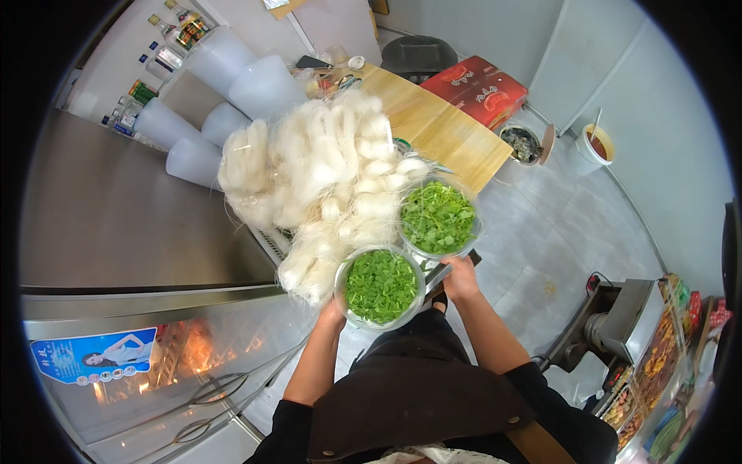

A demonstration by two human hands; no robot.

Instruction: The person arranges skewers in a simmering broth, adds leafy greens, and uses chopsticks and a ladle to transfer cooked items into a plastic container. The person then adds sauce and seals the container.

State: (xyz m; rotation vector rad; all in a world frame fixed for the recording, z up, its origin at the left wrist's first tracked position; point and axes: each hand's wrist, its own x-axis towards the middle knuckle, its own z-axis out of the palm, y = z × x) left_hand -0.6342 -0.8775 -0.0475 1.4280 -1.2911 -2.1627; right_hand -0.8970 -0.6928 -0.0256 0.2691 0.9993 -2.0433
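My left hand [332, 316] grips a clear round plastic tub of finely chopped green herbs [381, 286] at its left side. My right hand [462, 277] is on the near side of a second clear tub, which holds coarser leafy cilantro [439, 217]; the tub hides part of its fingers. Both tubs are upright, the second farther forward and to the right. Close beyond them is a large heap of dry white noodle bundles [330, 168]. A dark knife-like handle [474, 257] shows beside my right hand.
Stacked translucent tubs [264, 84] and bottles [174, 35] stand on a stainless steel cabinet [127, 226] at the left. A wooden board [446, 133], a red carton [478, 90] and a white bucket with a red liquid [591, 152] lie ahead and right. Cooking equipment [629, 316] stands at lower right.
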